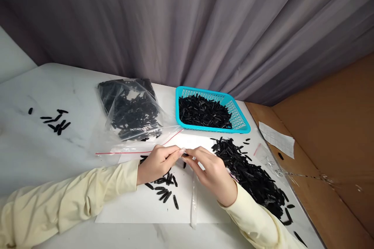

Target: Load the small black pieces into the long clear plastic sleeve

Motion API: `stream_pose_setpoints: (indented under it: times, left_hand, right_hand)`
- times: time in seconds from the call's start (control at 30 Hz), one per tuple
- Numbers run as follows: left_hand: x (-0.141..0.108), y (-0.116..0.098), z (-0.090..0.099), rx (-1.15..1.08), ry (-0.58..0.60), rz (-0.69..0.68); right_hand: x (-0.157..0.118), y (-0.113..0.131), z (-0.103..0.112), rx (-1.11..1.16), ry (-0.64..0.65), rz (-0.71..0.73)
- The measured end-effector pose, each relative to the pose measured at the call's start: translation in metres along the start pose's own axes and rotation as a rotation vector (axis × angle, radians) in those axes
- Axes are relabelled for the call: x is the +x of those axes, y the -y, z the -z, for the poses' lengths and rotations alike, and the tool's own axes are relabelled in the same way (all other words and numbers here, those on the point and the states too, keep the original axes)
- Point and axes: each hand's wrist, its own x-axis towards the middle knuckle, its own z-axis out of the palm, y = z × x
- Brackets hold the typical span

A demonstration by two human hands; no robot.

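Note:
My left hand (158,162) and my right hand (212,171) meet over a white sheet (128,208), fingertips pinched together. Between them is a small black elongated piece (185,155), mostly hidden by the fingers. Several loose black pieces (166,194) lie on the sheet below and beside my left hand. A large heap of the same black pieces (248,171) spreads to the right, partly behind my right hand and sleeve. A narrow clear plastic strip or bag (194,206) lies on the sheet below the hands.
A blue basket (214,128) filled with black pieces stands at the back, beside a clear zip bag (134,113) of them. A few black pieces (58,124) lie far left. On the right are a paper slip (277,140), clear plastic (271,161) and a brown cardboard surface (330,148).

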Motion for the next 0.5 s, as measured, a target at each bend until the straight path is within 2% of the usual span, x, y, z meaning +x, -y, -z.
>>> stream_pose_setpoints:
  times: [0.17,0.4,0.5]
  left_hand:
    - [-0.002,0.001,-0.001,-0.105,0.042,-0.013]
    - [-0.004,-0.002,0.0,-0.102,0.048,-0.028]
    - [-0.003,-0.005,0.002,-0.112,0.039,0.01]
  right_hand:
    - [0.0,0.0,0.0,-0.051,-0.025,0.079]
    - [0.0,0.005,0.004,-0.07,-0.044,0.115]
    - [0.004,0.005,0.017,-0.164,-0.097,0.185]
